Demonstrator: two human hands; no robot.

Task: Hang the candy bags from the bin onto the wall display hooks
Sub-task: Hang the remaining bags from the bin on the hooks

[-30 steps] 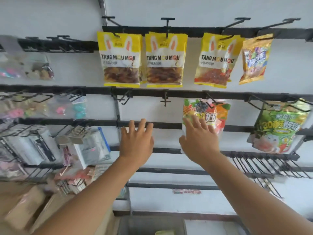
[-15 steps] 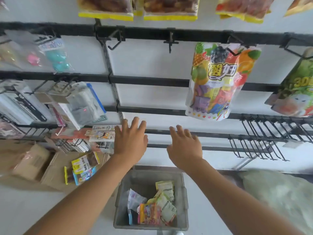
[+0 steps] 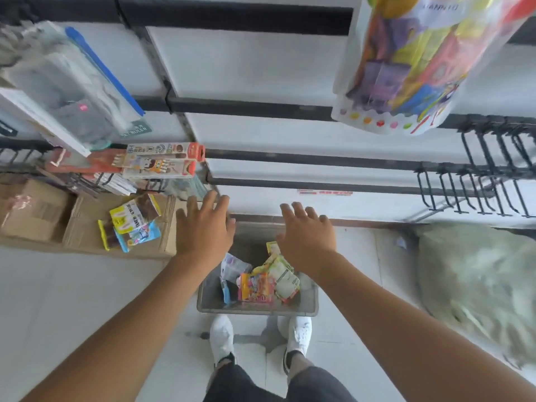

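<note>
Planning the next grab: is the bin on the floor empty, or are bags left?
Not empty: several candy bags lie in the gray bin.

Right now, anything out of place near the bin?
Yes: a few candy bags lie loose on the cardboard box left of the bin, neither binned nor hung. The packets inside the bin are a jumbled heap.
</note>
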